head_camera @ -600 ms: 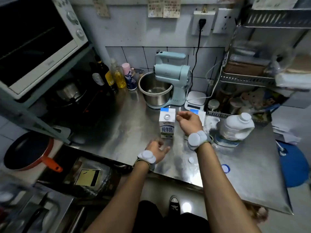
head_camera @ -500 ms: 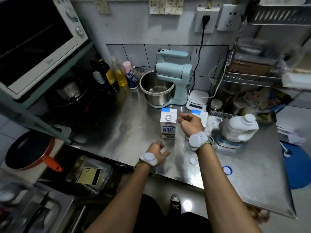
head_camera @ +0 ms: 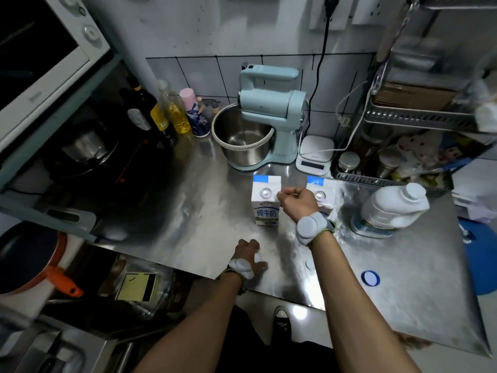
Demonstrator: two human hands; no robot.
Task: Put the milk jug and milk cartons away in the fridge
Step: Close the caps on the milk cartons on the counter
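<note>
Two white-and-blue milk cartons stand upright mid-counter, the left carton [head_camera: 265, 208] in full view and the right carton [head_camera: 322, 191] partly hidden by my right hand [head_camera: 297, 201]. That hand hovers between their tops with fingers curled and thumb and forefinger pinched at the left carton's top edge; I cannot see anything in the pinch. A white milk jug [head_camera: 392, 208] stands to the right. My left hand [head_camera: 246, 254] rests near the counter's front edge, its fingers curled round a small white cap [head_camera: 258, 256].
A mint stand mixer [head_camera: 271, 111] with a steel bowl and a white scale [head_camera: 314, 154] stand behind the cartons. Bottles [head_camera: 174, 114] line the back left, a wire rack [head_camera: 403, 168] the right. A white cap [head_camera: 309, 263] and blue ring [head_camera: 370, 278] lie on the steel counter [head_camera: 201, 224].
My right hand has shifted slightly left toward the left carton's top. My left hand has drawn back toward the counter edge and curled its fingers. The camera has tilted a little.
</note>
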